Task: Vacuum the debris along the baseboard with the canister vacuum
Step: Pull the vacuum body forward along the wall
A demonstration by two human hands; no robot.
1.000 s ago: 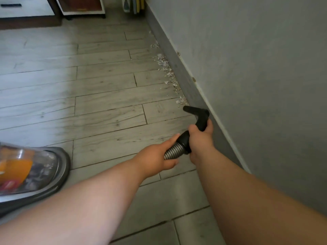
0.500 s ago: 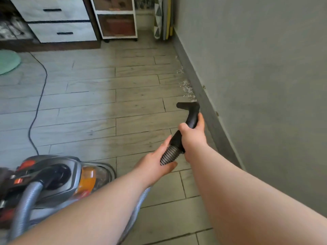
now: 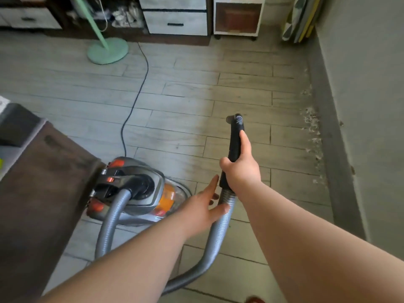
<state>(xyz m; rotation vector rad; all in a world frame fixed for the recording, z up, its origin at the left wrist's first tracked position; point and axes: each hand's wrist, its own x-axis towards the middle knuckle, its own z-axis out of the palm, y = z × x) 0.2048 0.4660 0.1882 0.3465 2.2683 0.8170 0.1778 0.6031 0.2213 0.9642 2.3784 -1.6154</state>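
My right hand [image 3: 240, 169] grips the black hose handle [image 3: 235, 141], which points up and away over the floor. Just below it, my left hand [image 3: 205, 204] touches the grey ribbed hose [image 3: 218, 228] with straight fingers. The hose loops down and back to the grey and orange canister vacuum [image 3: 142, 191] on the floor at my left. White debris [image 3: 312, 127] lies scattered along the grey baseboard [image 3: 332, 149] on the right, well to the right of the handle's tip.
A dark wooden table [image 3: 43, 193] stands at the left, against the canister. The black power cord [image 3: 135, 99] runs away across the plank floor. A mint fan base [image 3: 108, 51], drawer units [image 3: 176, 18] and a small shelf cart [image 3: 238, 16] line the far wall.
The view has swung left and up, bringing the whole canister in. The handle has moved away from the baseboard toward the room's middle. My left hand's fingers have straightened on the hose.
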